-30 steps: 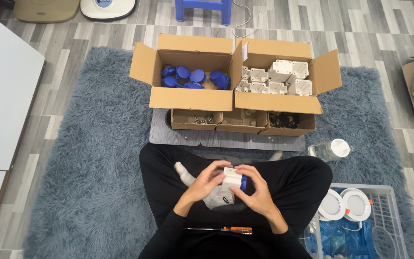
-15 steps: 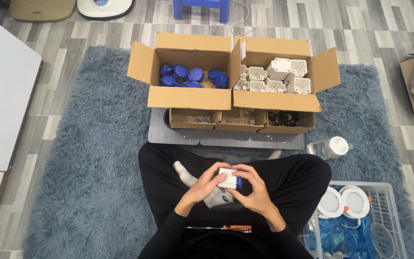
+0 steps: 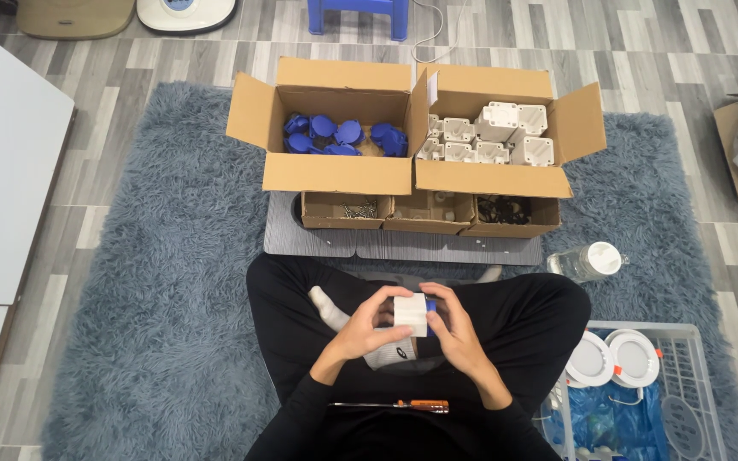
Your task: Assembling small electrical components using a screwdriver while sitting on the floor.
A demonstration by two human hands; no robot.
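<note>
I sit cross-legged on a blue-grey shaggy rug (image 3: 164, 324). Both hands hold one small white plastic box (image 3: 412, 313) with a blue part showing at its right edge, over my lap. My left hand (image 3: 367, 323) grips its left side, my right hand (image 3: 454, 329) wraps its right side. An orange-handled screwdriver (image 3: 395, 405) lies across my lap just below the hands.
Ahead stand an open carton of blue caps (image 3: 343, 137) and one of white plastic housings (image 3: 493, 137), with three small trays of screws and small parts (image 3: 424, 212) on a grey board. A water bottle (image 3: 587, 260) and a basket (image 3: 694, 388) with round white lamps sit to the right.
The hands have shifted slightly on the white box, turning it; less of the blue part shows now. Nothing else has moved.
</note>
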